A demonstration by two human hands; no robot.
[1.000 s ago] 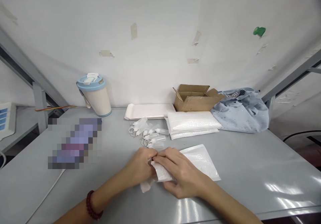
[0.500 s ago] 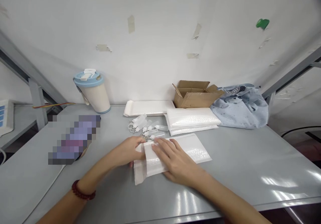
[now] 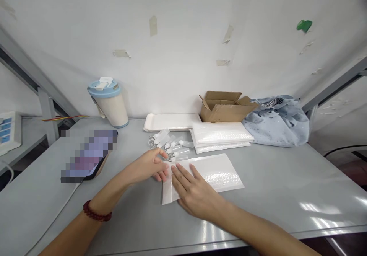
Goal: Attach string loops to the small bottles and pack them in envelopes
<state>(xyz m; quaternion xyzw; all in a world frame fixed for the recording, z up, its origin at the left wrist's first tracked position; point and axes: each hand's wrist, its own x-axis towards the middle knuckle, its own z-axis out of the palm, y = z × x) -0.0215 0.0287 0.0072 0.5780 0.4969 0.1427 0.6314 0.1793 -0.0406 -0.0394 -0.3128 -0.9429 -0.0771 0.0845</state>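
A white bubble mailer [image 3: 220,172] lies slanted on the grey table in front of me. My right hand [image 3: 195,194] rests flat across its left part, palm down, fingers stretched toward the end strip. At the mailer's left end, my left hand [image 3: 151,166] touches the edge with its thumb and lower fingertips. Its index finger is lifted and apart from the thumb, and the fingers are loosely bent. Several small clear plastic bottles [image 3: 179,150] with white caps and ring loops lie just beyond the mailer. The mailer's near left part is hidden under my right hand.
Stacked bubble mailers [image 3: 220,133] lie behind, with another white mailer [image 3: 172,121] along the wall. An open cardboard box [image 3: 226,112] and a light blue cloth bag [image 3: 278,122] stand at back right. At left are a tumbler [image 3: 111,106] and a phone [image 3: 91,156] with its cable.
The mailer's left end flap, spread out before, now appears as a narrower strip lying flat. My left hand has let go of the flap and risen slightly; my right hand has shifted left.
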